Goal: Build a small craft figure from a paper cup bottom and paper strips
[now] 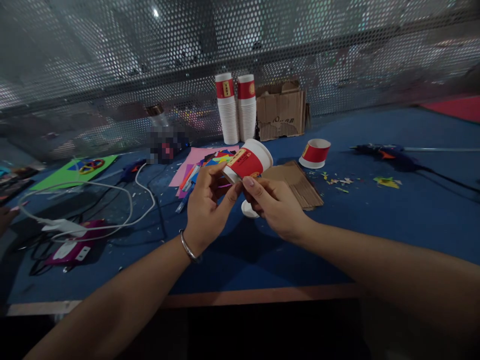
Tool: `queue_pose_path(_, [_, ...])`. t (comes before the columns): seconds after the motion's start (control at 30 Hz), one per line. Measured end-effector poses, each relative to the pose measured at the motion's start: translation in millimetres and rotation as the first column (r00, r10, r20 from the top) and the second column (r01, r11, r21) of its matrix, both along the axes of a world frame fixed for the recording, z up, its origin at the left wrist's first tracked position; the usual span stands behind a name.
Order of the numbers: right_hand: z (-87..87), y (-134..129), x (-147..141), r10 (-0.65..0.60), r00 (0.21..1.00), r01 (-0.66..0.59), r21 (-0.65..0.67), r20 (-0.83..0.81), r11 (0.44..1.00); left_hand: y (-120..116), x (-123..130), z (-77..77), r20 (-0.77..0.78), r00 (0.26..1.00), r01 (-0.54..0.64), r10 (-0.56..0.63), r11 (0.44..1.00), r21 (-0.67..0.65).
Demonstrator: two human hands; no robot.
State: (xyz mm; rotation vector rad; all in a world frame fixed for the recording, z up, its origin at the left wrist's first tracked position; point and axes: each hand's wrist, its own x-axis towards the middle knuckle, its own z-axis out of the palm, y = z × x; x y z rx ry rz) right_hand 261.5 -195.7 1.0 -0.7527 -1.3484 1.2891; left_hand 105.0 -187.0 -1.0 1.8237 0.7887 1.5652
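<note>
A red and white paper cup (pixel 249 159) is held tilted above the table in both hands. My left hand (pixel 210 207) grips its narrower end from the left, fingers closed around it. From below right, my right hand (pixel 275 200) presses thumb and fingertips together at the cup's lower edge; whether a small piece is pinched there is hidden. Under the hands lies a small white disc (pixel 249 209). Behind it rests a flat piece of brown cardboard (pixel 294 182). A shorter red and white cup piece (pixel 315 153) stands farther right.
Two tall stacks of paper cups (pixel 227 117) and torn cardboard (pixel 281 115) stand by the perforated metal screen. Glue guns (pixel 390 156) lie at right and left. Colored paper (pixel 183 167), markers and scraps (pixel 388 182) are scattered. Cables loop around a purple power strip (pixel 77 247). Another person's hand (pixel 8 216) shows far left.
</note>
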Motion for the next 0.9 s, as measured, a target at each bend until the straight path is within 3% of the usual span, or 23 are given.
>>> queue_pose_path(0.27, [-2.1, 2.3, 0.5, -0.039, 0.998, 0.039, 0.019, 0.046, 0.999, 1.2, -3.2, -4.8, -0.098, 0.989, -0.099, 0.113, 0.986, 0.138])
queue_pose_path(0.63, [0.0, 4.0, 2.2, -0.038, 0.993, 0.021, 0.144, 0.116, 0.989, 5.0, 0.2, 1.8, 0.166, 0.981, 0.116, -0.099, 0.989, -0.096])
queue_pose_path(0.9, [-1.4, 3.9, 2.5, -0.061, 0.987, 0.042, 0.126, 0.152, 0.991, 8.5, 1.4, -0.5, 0.292, 0.956, 0.077, -0.03, 0.985, -0.152])
